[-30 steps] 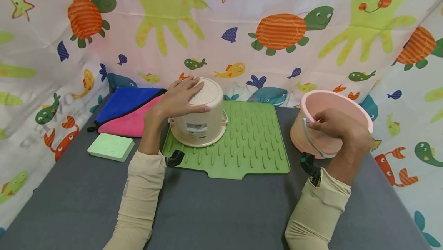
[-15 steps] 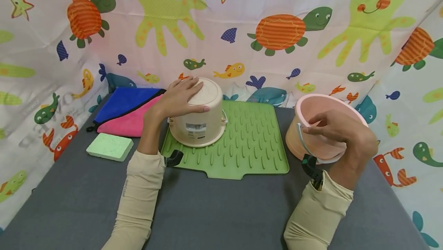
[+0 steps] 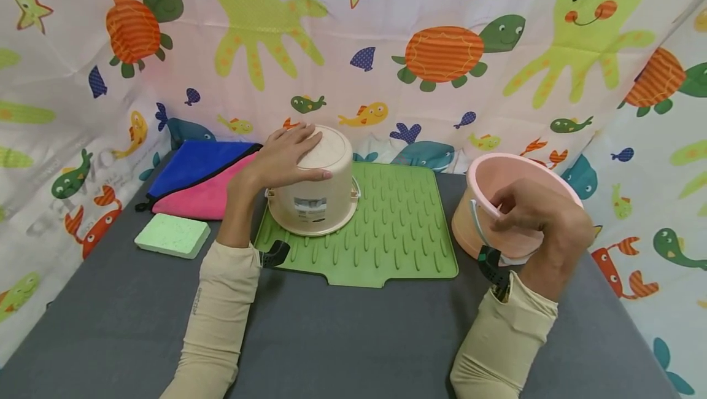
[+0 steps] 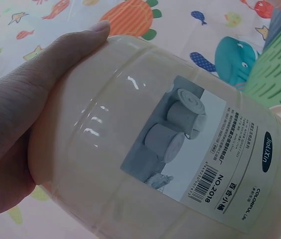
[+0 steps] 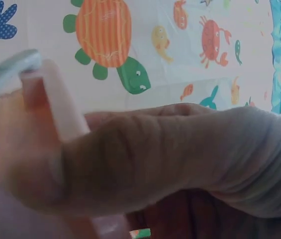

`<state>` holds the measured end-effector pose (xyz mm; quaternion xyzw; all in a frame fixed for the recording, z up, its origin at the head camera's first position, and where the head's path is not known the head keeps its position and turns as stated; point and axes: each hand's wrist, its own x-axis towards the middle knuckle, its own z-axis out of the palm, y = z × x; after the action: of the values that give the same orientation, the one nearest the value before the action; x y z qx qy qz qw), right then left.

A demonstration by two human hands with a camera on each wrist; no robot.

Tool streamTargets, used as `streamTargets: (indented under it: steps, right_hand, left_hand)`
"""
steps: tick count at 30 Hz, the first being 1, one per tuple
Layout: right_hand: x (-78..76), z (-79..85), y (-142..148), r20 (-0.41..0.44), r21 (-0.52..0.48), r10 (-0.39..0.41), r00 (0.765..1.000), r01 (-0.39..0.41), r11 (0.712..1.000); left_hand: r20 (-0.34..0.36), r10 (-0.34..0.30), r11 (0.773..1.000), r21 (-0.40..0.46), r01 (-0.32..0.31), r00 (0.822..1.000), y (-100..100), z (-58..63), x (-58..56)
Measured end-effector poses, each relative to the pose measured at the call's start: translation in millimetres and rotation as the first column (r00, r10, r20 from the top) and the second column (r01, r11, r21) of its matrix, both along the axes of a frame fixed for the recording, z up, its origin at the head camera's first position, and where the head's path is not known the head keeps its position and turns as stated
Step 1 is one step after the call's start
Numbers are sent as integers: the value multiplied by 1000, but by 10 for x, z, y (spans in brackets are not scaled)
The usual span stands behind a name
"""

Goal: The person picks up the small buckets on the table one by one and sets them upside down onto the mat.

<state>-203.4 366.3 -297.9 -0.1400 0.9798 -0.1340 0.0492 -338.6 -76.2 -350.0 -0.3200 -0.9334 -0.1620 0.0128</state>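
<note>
An upside-down cream bucket (image 3: 317, 196) stands on the left part of a green ridged mat (image 3: 397, 221). My left hand (image 3: 282, 162) rests over its upturned base, fingers spread on top and thumb stretched along the near side. In the left wrist view the cream bucket's printed label (image 4: 200, 154) faces the camera. At the right, a pink bucket (image 3: 469, 215) stands mouth up, its pale handle (image 3: 477, 224) hanging on the near side. My right hand (image 3: 536, 205) pinches its rim, as the blurred right wrist view shows with the thumb (image 5: 110, 164) against the rim (image 5: 63, 107).
Left of the mat lie a blue and pink zippered pouch (image 3: 204, 178) and, nearer, a pale green sponge (image 3: 172, 235). All stand on a dark grey table (image 3: 342, 344). A curtain (image 3: 375, 12) printed with sea animals closes off the back and both sides.
My right hand has brought the pink bucket a little to the left and nearer. The left hand and the cream bucket keep their place on the mat; the head view shifts slightly.
</note>
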Motion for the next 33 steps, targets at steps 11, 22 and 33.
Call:
streamTargets:
  steps: [11, 22, 33]
  right_hand:
    - [1, 126, -77, -50, -21, -100, 994, 99, 995]
    - [157, 230, -314, -481, -209, -9, 877, -105, 972]
    - [250, 338, -524, -751, -302, -19, 660, -318, 899]
  left_hand:
    - [11, -2, 999, -32, 2, 1000, 24, 26, 39]
    - [-157, -160, 980, 94, 176, 975, 192, 195, 245]
    - [-43, -344, 906, 248, 343, 938, 795, 124, 386]
